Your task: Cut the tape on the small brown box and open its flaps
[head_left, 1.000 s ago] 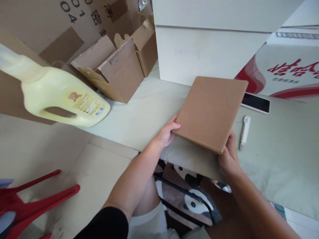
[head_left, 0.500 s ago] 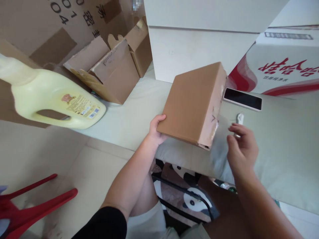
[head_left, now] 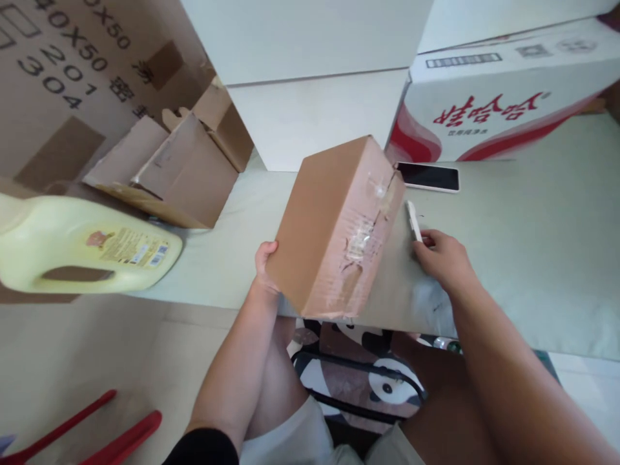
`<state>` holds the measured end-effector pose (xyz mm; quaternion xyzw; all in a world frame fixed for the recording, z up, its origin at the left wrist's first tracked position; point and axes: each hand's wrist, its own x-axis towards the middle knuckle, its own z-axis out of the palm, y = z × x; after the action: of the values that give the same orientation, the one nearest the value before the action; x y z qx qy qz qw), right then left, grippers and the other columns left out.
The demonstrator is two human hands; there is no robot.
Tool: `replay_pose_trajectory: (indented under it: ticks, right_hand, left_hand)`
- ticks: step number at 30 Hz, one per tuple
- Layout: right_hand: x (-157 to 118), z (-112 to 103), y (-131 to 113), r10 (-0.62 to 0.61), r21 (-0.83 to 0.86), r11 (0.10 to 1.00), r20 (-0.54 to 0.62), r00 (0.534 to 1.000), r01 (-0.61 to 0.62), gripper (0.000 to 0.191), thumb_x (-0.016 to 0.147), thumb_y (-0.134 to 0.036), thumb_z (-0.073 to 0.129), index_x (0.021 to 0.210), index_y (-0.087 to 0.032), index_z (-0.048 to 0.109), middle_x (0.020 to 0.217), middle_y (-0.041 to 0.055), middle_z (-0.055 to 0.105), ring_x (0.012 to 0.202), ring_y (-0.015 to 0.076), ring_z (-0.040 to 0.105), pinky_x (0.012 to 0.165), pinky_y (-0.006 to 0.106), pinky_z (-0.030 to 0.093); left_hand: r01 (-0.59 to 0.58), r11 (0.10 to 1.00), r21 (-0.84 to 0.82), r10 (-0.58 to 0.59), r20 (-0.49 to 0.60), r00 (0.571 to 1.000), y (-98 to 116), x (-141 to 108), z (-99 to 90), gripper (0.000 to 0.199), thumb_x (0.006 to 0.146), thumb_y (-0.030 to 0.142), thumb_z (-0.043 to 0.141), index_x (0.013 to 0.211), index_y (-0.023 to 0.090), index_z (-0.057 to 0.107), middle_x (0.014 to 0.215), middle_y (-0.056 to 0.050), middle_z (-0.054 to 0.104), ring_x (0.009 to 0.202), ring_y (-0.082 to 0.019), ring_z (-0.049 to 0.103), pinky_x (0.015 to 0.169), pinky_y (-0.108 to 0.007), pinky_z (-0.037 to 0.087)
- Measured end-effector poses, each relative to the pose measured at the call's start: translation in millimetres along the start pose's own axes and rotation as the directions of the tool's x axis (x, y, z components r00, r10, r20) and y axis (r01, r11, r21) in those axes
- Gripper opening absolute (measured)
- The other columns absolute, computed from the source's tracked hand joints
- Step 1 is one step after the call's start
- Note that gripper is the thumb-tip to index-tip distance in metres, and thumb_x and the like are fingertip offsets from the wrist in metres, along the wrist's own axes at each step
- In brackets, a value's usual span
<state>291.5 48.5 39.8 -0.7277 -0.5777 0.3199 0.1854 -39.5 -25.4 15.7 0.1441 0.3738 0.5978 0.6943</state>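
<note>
A brown cardboard box (head_left: 320,219) is tilted above the pale cloth, its taped, scuffed side (head_left: 358,245) turned to the right. My left hand (head_left: 267,265) grips its lower left edge, thumb on the face, the other fingers hidden behind it. To the right of the box, my right hand (head_left: 442,255) holds a small white tool (head_left: 413,221) between thumb and fingers, its tip pointing up and away. What kind of tool it is cannot be made out for certain. A phone (head_left: 429,177) with a dark screen lies behind it on the cloth.
A pale yellow jug (head_left: 130,226) lies at the left, beside opened cardboard boxes (head_left: 194,168). White cartons (head_left: 324,116) and a red-and-white carton (head_left: 494,103) stand at the back. Below the cloth's front edge are panda-print fabric (head_left: 387,381) and a black bar. Red legs (head_left: 126,439) show at lower left.
My right hand has taken hold of the white tool, which lay on the cloth. The box has turned in my left hand, showing more of its taped side. The view has shifted right.
</note>
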Motion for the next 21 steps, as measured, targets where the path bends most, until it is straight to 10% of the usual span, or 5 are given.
replay_pose_trajectory:
  ticks: [2, 6, 13, 21]
  right_hand:
    - [-1.3, 1.6, -1.6, -0.001, 0.393, 0.917, 0.179, 0.984, -0.07, 0.02, 0.071, -0.034, 0.066, 0.084, -0.018, 0.068, 0.065, 0.0007, 0.058, 0.058, 0.0147, 0.049, 0.057, 0.03, 0.04]
    - [-8.8, 6.3, -15.0, -0.155, 0.875, 0.455, 0.26, 0.953, -0.164, 0.039, 0.06, -0.042, 0.083, 0.086, -0.021, 0.062, 0.074, -0.004, 0.062, 0.053, 0.0074, 0.049, 0.051, 0.024, 0.042]
    - [-10.0, -7.9, -30.7, -0.154, 0.99, 0.057, -0.115, 0.981, 0.126, 0.051, 0.062, -0.029, 0.09, 0.097, -0.029, 0.053, 0.076, -0.0116, 0.065, 0.052, 0.0046, 0.053, 0.048, 0.018, 0.041]
    - [-13.7, -16.9, -22.5, -0.174, 0.99, -0.095, -0.117, 0.978, 0.101, 0.03, 0.075, -0.042, 0.078, 0.078, -0.024, 0.054, 0.074, -0.0064, 0.064, 0.063, 0.0078, 0.065, 0.065, 0.021, 0.059]
  left_hand:
    - [0.034, 0.999, -0.007, -0.034, -0.016, 0.999, 1.0, -2.2, 6.7, 0.05, 0.072, 0.049, 0.065, 0.108, 0.015, 0.073, 0.093, -0.008, 0.081, 0.082, -0.029, 0.076, 0.075, -0.041, 0.062]
    - [-0.025, 1.0, 0.014, 0.024, 0.014, 1.0, 0.9, -2.1, 24.1, 0.056, 0.068, 0.053, 0.067, 0.108, 0.015, 0.073, 0.096, -0.009, 0.082, 0.085, -0.032, 0.077, 0.075, -0.042, 0.063]
    - [0.006, 0.998, 0.069, -0.007, 0.014, 1.0, -2.4, -4.2, 38.3, 0.042, 0.06, 0.055, 0.073, 0.082, 0.019, 0.071, 0.09, -0.007, 0.082, 0.081, -0.034, 0.077, 0.069, -0.043, 0.065]
    - [0.082, 0.992, 0.092, -0.082, -0.002, 0.997, -19.8, -16.2, 52.3, 0.042, 0.064, 0.06, 0.068, 0.086, 0.024, 0.074, 0.093, -0.004, 0.081, 0.085, -0.035, 0.076, 0.072, -0.047, 0.065]
